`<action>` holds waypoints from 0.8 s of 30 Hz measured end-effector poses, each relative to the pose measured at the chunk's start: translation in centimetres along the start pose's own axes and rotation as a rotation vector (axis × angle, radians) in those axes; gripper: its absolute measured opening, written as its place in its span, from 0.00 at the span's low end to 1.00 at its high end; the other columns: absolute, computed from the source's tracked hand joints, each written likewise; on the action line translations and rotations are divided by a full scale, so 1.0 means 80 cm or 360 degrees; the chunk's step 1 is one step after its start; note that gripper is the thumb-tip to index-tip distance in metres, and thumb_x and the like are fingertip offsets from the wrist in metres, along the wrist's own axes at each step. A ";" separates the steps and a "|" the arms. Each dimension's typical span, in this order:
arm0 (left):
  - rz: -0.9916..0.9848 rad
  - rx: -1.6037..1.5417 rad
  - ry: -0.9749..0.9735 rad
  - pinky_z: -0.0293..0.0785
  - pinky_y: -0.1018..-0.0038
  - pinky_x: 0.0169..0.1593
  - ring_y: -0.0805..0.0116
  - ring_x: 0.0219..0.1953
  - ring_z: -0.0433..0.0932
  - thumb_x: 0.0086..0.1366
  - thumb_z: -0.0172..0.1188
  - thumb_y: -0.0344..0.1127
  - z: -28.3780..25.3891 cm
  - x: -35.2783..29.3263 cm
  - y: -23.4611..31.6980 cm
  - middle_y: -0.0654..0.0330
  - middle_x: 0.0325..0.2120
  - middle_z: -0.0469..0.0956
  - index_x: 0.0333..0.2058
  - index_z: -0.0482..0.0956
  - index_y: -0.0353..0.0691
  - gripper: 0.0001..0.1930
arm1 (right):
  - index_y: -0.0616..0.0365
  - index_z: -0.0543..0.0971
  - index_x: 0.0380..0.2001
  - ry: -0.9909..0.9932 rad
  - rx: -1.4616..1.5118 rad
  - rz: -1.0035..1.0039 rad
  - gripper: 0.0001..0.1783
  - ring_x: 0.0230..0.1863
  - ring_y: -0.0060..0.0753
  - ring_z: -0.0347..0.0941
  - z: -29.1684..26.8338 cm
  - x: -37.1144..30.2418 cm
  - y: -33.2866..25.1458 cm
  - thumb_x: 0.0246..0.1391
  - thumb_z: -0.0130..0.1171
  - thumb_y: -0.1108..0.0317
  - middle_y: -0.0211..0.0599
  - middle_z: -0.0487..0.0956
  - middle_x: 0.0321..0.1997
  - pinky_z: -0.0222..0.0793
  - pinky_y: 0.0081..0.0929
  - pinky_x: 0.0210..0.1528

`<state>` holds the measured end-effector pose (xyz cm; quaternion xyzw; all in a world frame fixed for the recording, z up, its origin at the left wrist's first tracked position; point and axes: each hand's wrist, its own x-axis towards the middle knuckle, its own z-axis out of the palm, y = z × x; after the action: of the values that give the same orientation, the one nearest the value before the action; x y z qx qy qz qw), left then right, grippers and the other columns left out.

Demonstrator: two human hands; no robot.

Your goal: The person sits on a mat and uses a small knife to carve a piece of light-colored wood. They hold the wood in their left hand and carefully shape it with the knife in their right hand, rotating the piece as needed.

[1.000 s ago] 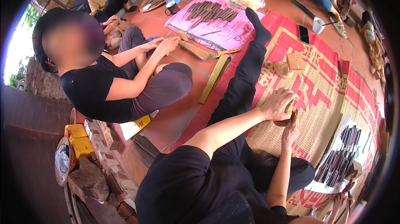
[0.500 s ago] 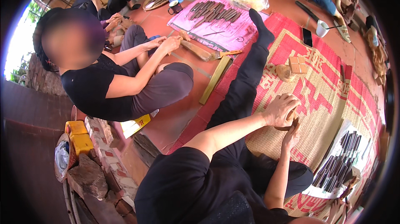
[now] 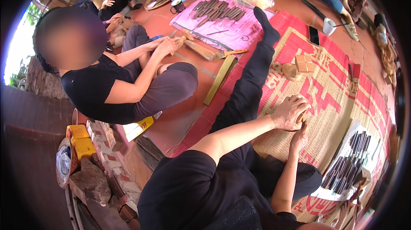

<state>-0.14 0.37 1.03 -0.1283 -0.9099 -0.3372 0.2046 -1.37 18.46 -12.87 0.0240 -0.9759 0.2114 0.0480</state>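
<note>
My left hand (image 3: 290,112) is closed around a small brown piece (image 3: 302,117) that looks like wood, above the mat. Just below it, my right hand (image 3: 299,139) presses close against the same piece with its fingers bent. Whatever lies in the right fingers is mostly hidden. Past my hands, a rounded tan lump (image 3: 292,72) rests beside a square brown block (image 3: 305,63) with pale crossing lines.
Beneath me lies a red and tan woven mat (image 3: 329,131). Dark sticks (image 3: 349,161) fill a white sheet at right; more sticks (image 3: 218,12) lie on a pink cloth. A phone (image 3: 314,36) and white cup (image 3: 329,26) stand beyond. At left, a person (image 3: 102,84) works beside a plank (image 3: 220,80).
My right hand has shifted slightly, and the dark flat piece seen between my hands is now mostly hidden. At left, the person's hands have moved a little.
</note>
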 end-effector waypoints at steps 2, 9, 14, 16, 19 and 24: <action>0.0006 -0.0041 0.0049 0.69 0.59 0.55 0.54 0.55 0.68 0.49 0.65 0.39 0.004 -0.002 0.002 0.56 0.48 0.71 0.51 0.70 0.41 0.29 | 0.41 0.74 0.56 -0.0144 -0.0205 -0.0030 0.18 0.23 0.56 0.79 0.039 0.001 0.069 0.67 0.46 0.57 0.55 0.81 0.25 0.72 0.51 0.23; -0.0048 -0.0061 0.0061 0.71 0.59 0.53 0.53 0.54 0.69 0.48 0.65 0.38 0.008 -0.005 -0.016 0.56 0.47 0.71 0.50 0.69 0.41 0.28 | 0.41 0.72 0.57 -0.0039 0.0126 -0.0211 0.17 0.32 0.50 0.81 -0.022 -0.001 -0.024 0.65 0.48 0.63 0.43 0.84 0.39 0.74 0.44 0.32; -0.0008 0.0022 -0.0024 0.67 0.56 0.55 0.54 0.56 0.67 0.47 0.66 0.40 0.006 -0.002 0.005 0.56 0.49 0.71 0.52 0.68 0.43 0.32 | 0.41 0.72 0.58 -0.0190 -0.0107 -0.0040 0.19 0.33 0.50 0.82 -0.007 -0.002 0.003 0.64 0.46 0.68 0.44 0.84 0.41 0.75 0.43 0.33; -0.0012 -0.0004 -0.0027 0.67 0.57 0.56 0.54 0.56 0.67 0.47 0.66 0.40 0.006 -0.003 0.003 0.56 0.49 0.70 0.52 0.69 0.42 0.31 | 0.38 0.72 0.58 -0.0427 -0.0277 0.0173 0.19 0.30 0.52 0.81 -0.014 0.006 0.013 0.67 0.43 0.66 0.48 0.83 0.33 0.74 0.46 0.29; -0.0018 -0.0081 0.0008 0.67 0.57 0.56 0.53 0.55 0.68 0.50 0.65 0.39 0.009 -0.006 -0.018 0.56 0.49 0.71 0.52 0.69 0.42 0.29 | 0.34 0.73 0.57 -0.0067 -0.0048 0.0054 0.18 0.25 0.54 0.80 0.002 0.011 0.043 0.68 0.44 0.61 0.50 0.83 0.29 0.72 0.46 0.24; -0.0022 -0.0008 0.0008 0.66 0.58 0.55 0.54 0.55 0.68 0.51 0.65 0.40 0.007 -0.002 -0.013 0.57 0.49 0.71 0.52 0.69 0.42 0.29 | 0.39 0.75 0.55 0.0280 0.0117 -0.0459 0.16 0.36 0.48 0.81 -0.004 0.011 -0.002 0.66 0.48 0.60 0.44 0.84 0.38 0.75 0.43 0.34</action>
<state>-0.56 -0.06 0.01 -0.1217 -0.9094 -0.3412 0.2043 -2.23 18.42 -12.39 0.1468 -0.9460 0.2393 0.1623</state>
